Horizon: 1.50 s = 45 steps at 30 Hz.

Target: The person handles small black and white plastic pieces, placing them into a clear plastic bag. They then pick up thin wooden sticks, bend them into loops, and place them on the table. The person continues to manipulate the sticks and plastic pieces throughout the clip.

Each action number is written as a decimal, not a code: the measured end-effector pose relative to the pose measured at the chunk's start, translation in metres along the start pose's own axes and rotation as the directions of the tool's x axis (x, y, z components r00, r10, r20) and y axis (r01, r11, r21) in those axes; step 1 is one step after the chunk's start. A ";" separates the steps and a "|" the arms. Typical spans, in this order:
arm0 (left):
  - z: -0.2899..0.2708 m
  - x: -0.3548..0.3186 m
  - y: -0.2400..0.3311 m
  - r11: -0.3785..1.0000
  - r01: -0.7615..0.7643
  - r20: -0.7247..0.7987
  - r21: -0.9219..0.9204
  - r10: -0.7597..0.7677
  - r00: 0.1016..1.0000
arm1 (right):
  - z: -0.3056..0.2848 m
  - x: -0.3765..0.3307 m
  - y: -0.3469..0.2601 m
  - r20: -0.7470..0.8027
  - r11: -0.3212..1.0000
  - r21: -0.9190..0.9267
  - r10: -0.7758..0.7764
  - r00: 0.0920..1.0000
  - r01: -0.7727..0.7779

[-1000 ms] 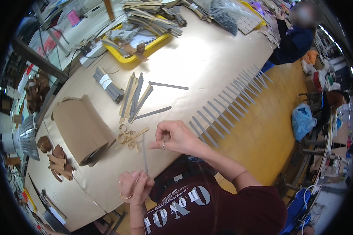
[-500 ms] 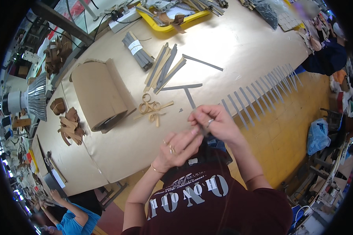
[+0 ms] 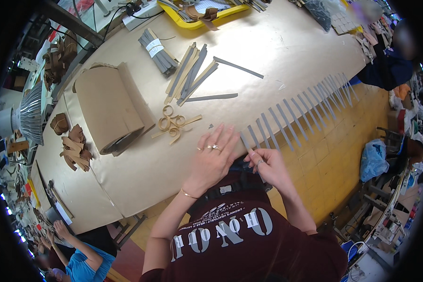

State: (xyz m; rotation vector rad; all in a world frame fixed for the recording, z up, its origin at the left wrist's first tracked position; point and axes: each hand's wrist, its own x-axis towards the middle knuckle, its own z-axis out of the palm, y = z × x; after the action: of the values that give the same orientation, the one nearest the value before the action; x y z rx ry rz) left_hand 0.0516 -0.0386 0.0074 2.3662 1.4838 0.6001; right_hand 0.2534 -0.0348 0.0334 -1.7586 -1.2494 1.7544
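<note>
At the centre of the frame, a grey strip is held against the edge of a paper-covered table, its lower end pinched between the thumb and fingers of the right hand. The left hand is laid flat on the table just left of the strip, fingers spread and pressed down, rings seen on two of them. The strip is placed at the left end of a row of grey strips that hang over the table edge and run toward the upper right of the frame. Curled tan strips are seen just above the left hand, with a roll of brown paper to their left. A loose pile of grey and tan strips is spread in the upper centre, next to a banded bundle of grey strips, and two single grey strips lie apart to the right of the pile. A yellow tray is set at the top edge. Brown scraps are heaped at the left. Another person in a blue shirt is seen at the lower left.
</note>
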 end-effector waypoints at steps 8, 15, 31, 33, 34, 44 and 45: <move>0.013 0.002 0.009 0.998 -0.061 0.217 -0.001 0.060 0.974 | 0.000 -0.006 -0.019 -0.068 0.756 -0.654 -0.108 0.992 0.038; 0.014 -0.004 0.008 0.988 0.008 0.148 -0.153 0.015 0.989 | -0.021 -0.001 -0.083 0.022 0.536 -0.809 -0.386 0.922 0.243; -0.037 -0.013 -0.060 0.949 0.276 -0.279 -0.153 -0.309 0.909 | 0.014 0.083 -0.099 0.118 0.644 -0.645 -0.448 0.886 0.412; -0.037 -0.010 -0.049 0.912 0.278 -0.313 -0.303 -0.371 0.874 | 0.002 0.069 -0.099 0.160 0.778 -0.504 -0.344 0.925 0.376; -0.037 -0.007 -0.043 0.874 0.290 -0.312 -0.391 -0.422 0.851 | -0.003 0.063 -0.100 0.179 0.841 -0.441 -0.260 0.949 0.313; -0.056 -0.013 -0.016 0.382 0.103 -0.226 -0.918 -0.719 0.658 | 0.026 0.049 -0.116 0.317 0.822 -0.238 -0.438 0.841 0.518; -0.060 -0.015 -0.016 0.533 0.104 -0.342 -0.840 -0.669 0.660 | 0.035 0.046 -0.117 0.213 0.730 -0.295 -0.578 0.787 0.616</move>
State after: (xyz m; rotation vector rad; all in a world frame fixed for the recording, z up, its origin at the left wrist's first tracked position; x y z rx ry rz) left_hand 0.0040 -0.0444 0.0499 1.0698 1.4920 1.6316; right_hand 0.1752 0.0527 0.0895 -1.1930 -2.0064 1.3013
